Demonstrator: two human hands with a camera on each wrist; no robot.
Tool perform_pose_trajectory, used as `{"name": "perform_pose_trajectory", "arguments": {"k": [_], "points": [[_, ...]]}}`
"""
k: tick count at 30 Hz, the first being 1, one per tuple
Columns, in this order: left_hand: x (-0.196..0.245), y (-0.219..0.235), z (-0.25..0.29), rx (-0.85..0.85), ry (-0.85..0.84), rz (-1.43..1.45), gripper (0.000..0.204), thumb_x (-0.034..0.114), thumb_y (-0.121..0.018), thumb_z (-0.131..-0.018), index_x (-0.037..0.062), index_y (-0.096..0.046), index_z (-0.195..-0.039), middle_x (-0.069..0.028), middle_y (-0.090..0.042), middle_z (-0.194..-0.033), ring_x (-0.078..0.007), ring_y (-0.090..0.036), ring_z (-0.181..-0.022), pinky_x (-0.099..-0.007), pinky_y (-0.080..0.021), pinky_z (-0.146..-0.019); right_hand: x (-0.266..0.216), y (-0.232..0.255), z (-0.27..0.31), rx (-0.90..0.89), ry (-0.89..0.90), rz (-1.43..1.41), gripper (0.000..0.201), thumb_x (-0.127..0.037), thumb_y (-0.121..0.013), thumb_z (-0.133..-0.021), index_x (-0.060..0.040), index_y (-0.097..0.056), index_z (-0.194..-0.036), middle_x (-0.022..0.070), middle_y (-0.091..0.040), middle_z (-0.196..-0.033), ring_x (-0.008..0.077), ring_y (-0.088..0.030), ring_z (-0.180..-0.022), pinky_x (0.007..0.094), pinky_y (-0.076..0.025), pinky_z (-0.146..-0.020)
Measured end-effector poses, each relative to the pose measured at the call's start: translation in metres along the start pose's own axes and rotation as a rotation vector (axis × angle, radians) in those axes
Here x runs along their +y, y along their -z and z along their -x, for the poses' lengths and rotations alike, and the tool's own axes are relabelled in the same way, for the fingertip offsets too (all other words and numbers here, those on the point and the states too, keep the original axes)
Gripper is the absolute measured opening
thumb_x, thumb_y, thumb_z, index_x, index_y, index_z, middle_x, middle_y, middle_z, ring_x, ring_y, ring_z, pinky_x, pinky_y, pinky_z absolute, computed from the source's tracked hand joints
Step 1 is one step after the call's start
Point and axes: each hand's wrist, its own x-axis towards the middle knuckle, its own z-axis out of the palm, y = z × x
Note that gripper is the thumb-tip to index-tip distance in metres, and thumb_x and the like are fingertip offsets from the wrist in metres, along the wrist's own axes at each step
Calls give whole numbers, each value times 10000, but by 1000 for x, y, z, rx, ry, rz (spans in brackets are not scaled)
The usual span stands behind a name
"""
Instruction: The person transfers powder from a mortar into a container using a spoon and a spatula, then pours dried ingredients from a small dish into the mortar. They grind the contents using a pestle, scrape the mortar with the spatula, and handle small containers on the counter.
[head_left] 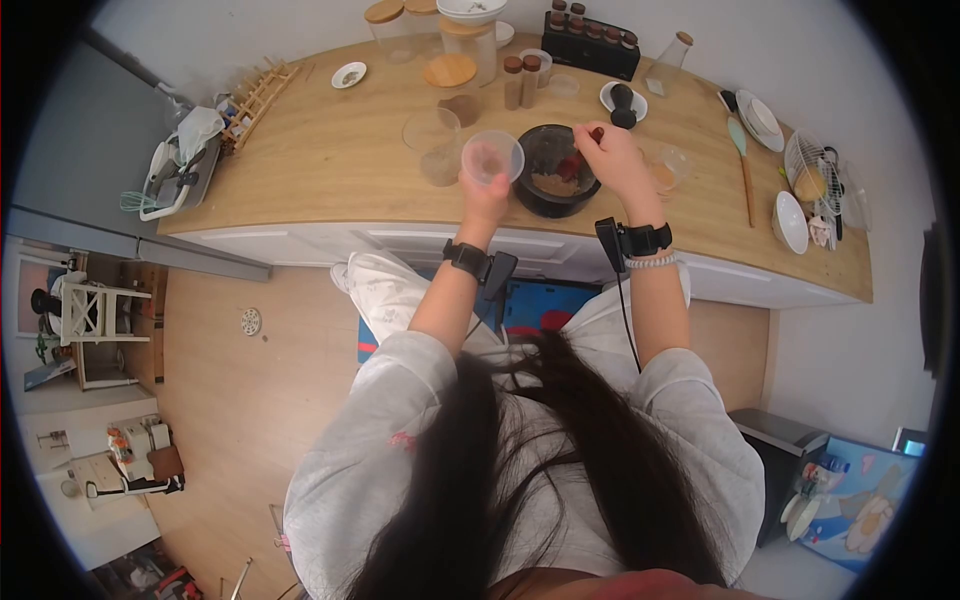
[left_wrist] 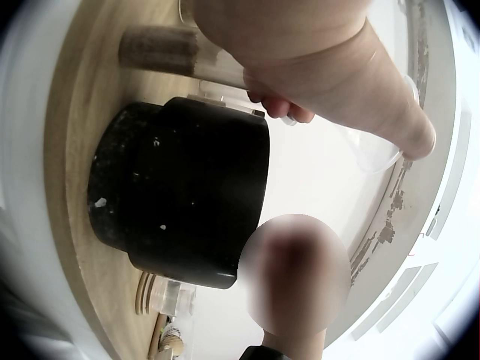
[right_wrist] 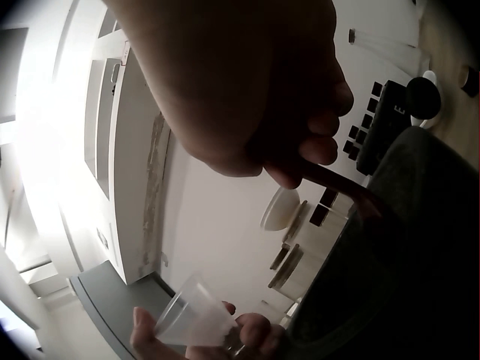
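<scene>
My left hand [head_left: 484,198] holds a clear plastic cup [head_left: 505,150], tilted beside a black mortar [head_left: 545,204]. Brown powder [head_left: 553,185] lies in the bottom of the mortar. From above its right rim, my right hand [head_left: 618,165] grips a dark red spoon [right_wrist: 337,182] by the handle, and the spoon reaches down inside the mortar. In the left wrist view the mortar's outer wall [left_wrist: 199,187] stands upright on the counter. The right wrist view shows the cup [right_wrist: 193,319] between the left fingers and thumb; the spoon's bowl is lost in shadow there.
A black pestle [head_left: 622,105] rests in a white dish behind the mortar. Spice jars [head_left: 513,82], a black spice rack [head_left: 590,50] and wood-lidded canisters [head_left: 468,45] line the back. A small clear container [head_left: 668,172] sits right of the mortar, and a spatula [head_left: 743,165] farther right.
</scene>
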Motion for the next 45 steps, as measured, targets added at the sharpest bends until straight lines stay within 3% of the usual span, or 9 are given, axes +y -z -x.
{"name": "perform_pose_trajectory", "arguments": {"k": [2, 4, 5, 22, 45], "points": [[1, -1, 0, 14, -1, 6, 842, 646, -686, -648, 40, -410, -1164, -63, -448, -1032, -174, -493, -923, -282, -478, -642, -14, -11, -2, -26, -25, 9, 346, -294, -503, -879, 15, -625, -781, 170, -623, -681, 295, -614, -639, 367, -464, -585], [1, -1, 1, 12, 7, 18, 854, 649, -689, -642, 40, -406, -1168, -63, -450, -1033, -176, -493, -930, -282, -477, -665, -22, -27, -7, 20, 205, 331, 334, -281, -492, -870, 6, -634, -777, 210, -605, -693, 359, -592, -655, 418, -467, -603], [2, -2, 0, 10, 8, 18, 854, 649, -689, -642, 40, -406, -1168, -63, -450, -1033, -176, -493, -930, -282, -477, -665, -27, -32, -7, 15, 226, 237, 364, -281, -501, -869, 46, -581, -733, 251, -539, -667, 424, -519, -640, 436, -420, -568], [11, -5, -1, 17, -10, 13, 841, 651, -679, -649, 14, -420, -1135, -63, -463, -1018, -178, -480, -956, -311, -431, -799, -42, -45, -21, 86, 142, 282, 386, -300, -471, -880, 5, -629, -705, 228, -591, -664, 407, -581, -652, 460, -473, -616], [17, -6, -1, 13, 22, -30, 869, 686, -657, -639, 0, -430, -1124, -71, -477, -1015, -184, -479, -960, -322, -416, -829, -56, -58, -29, 70, 212, 282, 438, -358, -502, -877, 24, -620, -698, 227, -581, -645, 401, -575, -641, 444, -465, -592]]}}
